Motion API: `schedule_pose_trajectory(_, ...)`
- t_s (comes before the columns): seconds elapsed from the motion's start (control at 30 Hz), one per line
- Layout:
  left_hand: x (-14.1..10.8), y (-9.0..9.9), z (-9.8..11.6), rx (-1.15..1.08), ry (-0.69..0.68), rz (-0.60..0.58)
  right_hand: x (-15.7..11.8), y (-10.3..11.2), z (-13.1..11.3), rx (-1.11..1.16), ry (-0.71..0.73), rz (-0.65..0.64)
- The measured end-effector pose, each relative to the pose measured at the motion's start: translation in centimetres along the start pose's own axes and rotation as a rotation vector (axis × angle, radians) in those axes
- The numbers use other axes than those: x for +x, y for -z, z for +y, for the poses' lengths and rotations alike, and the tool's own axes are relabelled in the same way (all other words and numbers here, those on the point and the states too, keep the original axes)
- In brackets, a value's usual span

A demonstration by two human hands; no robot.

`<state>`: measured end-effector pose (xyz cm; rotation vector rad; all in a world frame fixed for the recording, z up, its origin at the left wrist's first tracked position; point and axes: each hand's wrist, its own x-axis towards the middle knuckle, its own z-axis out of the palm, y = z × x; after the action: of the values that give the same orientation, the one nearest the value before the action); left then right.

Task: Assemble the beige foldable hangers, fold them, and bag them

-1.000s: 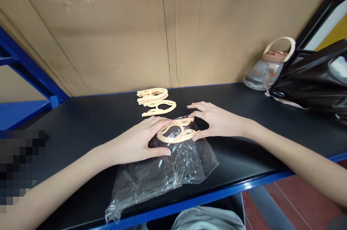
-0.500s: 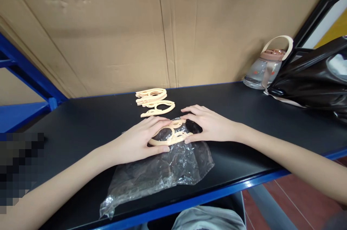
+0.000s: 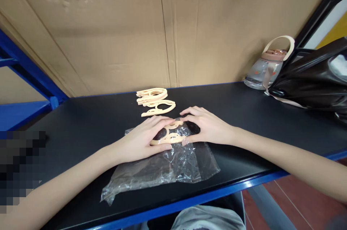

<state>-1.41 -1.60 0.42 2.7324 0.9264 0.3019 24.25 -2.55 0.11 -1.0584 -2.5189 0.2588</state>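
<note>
A clear plastic bag (image 3: 162, 172) lies crinkled near the table's front edge, with a cream folded hanger-like piece (image 3: 173, 138) at its upper part. My left hand (image 3: 146, 136) grips the left end of that piece, thumb along its lower side and fingers over the top. At the right end, my right hand (image 3: 207, 125) pinches piece and bag between thumb and fingertips. Whether the piece is fully inside the bag cannot be made out. Behind my hands lie a similar single cream piece (image 3: 169, 108) and a stack of them (image 3: 153, 95).
A clear bottle (image 3: 261, 73) with a pink lid and cream handle stands at the back right, beside a shiny black bag (image 3: 306, 82). Cardboard (image 3: 114, 35) rises behind the black table (image 3: 89, 125). Blue frame bars (image 3: 29, 67) are at the left.
My left hand has slid slightly right over the cream piece, covering more of it. The bag's lower left end has shifted up, and its right corner has spread outward.
</note>
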Motion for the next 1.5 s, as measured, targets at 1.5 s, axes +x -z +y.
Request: schedule_pose_trajectory(1.5,0.9,-0.3,0.8,0.101,-0.048,0.003,0.5,-1.6,0.2,-0.073,0.170,-0.074)
